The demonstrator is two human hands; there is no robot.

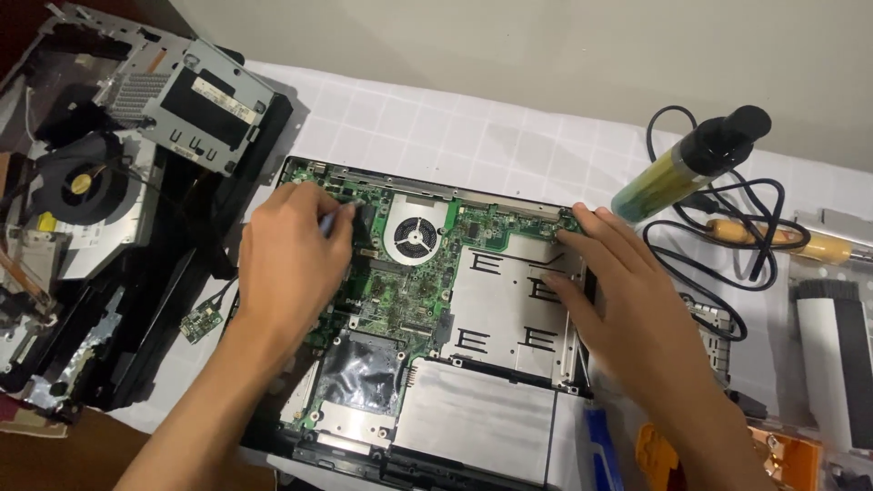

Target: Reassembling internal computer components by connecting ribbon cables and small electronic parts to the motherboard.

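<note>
An opened laptop base (473,427) lies in front of me with its green circuit board (405,295), a round cooling fan (415,236) and silver metal shields (509,309) exposed. My left hand (291,264) is closed around a thin blue-handled tool (327,223) whose tip rests on the board, left of the fan. My right hand (618,291) lies flat on the right edge of the laptop base, fingers spread, pressing on the frame near the top right corner.
Dismantled laptop parts, a black fan (82,182) and a metal drive cage (195,105) are piled at the left. A small loose circuit board (198,323) lies beside them. At right are a yellow-green cylinder (691,164), a soldering iron with black cable (773,238) and plastic cases.
</note>
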